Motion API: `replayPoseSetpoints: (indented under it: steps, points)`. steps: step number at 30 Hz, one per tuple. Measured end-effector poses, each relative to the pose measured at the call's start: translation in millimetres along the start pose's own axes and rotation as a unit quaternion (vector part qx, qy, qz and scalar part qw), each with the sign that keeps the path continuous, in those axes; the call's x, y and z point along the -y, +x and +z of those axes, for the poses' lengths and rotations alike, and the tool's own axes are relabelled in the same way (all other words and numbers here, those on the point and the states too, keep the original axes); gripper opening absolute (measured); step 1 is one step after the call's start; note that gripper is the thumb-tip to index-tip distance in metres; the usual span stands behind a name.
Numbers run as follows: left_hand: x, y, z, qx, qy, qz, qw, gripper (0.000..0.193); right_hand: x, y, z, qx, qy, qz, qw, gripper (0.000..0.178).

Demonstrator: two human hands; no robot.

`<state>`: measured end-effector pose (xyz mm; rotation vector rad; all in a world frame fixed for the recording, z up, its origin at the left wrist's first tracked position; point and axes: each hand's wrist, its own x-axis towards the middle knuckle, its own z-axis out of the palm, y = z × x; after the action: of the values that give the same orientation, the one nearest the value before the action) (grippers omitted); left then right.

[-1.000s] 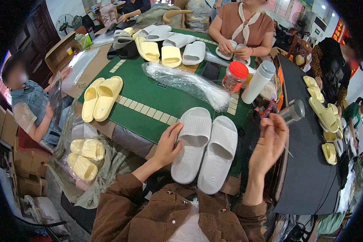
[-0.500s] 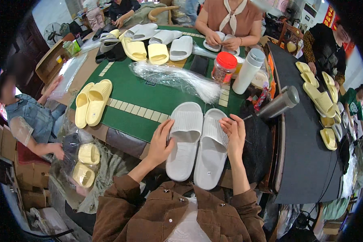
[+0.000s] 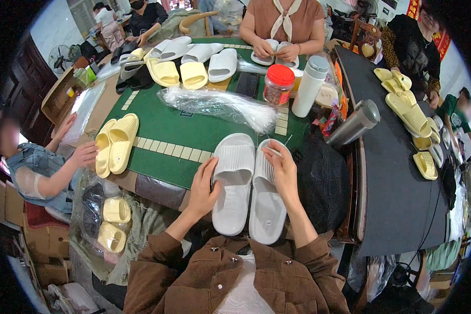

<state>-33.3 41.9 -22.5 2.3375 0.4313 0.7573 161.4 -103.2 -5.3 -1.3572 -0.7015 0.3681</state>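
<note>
Upright before me at the table edge stand two grey slippers, a left one (image 3: 231,206) and a right one (image 3: 267,214), side by side with ribbed straps upward. My left hand (image 3: 203,187) grips the left slipper's strap from the side, thumb near its opening. Over the right slipper's strap is my right hand (image 3: 282,170), fingers pinched together near the toe end. A thin pale strand (image 3: 288,139) sticks up by these fingertips and appears to be held. Another thin strand shows between the slipper toes. Just beyond lies a bundle of white plastic strands (image 3: 220,107) in clear wrap.
A yellow slipper pair (image 3: 119,144) stands left, beside a co-worker's hand (image 3: 83,154). Grey and yellow slippers line the green table's (image 3: 162,165) far side. A red-lidded jar (image 3: 279,86), white bottle (image 3: 310,89) and steel tumbler (image 3: 355,123) stand right. Another person handles grey slippers opposite.
My right hand has moved left and inward onto the right slipper's strap, its fingers closing. The thin strand has come with it. At left, a co-worker's hand has risen to the yellow slippers.
</note>
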Motion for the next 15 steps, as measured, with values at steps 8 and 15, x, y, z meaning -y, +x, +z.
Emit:
replayPoseSetpoints:
  steps: [8, 15]
  points:
    - [1.5, 1.4, -0.5, -0.001, 0.011, 0.014, 1.0, 0.064, -8.0, 1.2, 1.6, -0.013, -0.027, -0.035, 0.999, 0.029]
    - [-1.8, 3.1, 1.8, 0.005, 0.007, 0.011, 1.0, 0.062, 2.2, 0.0, 2.5, -0.031, 0.094, 0.078, 0.992, 0.018]
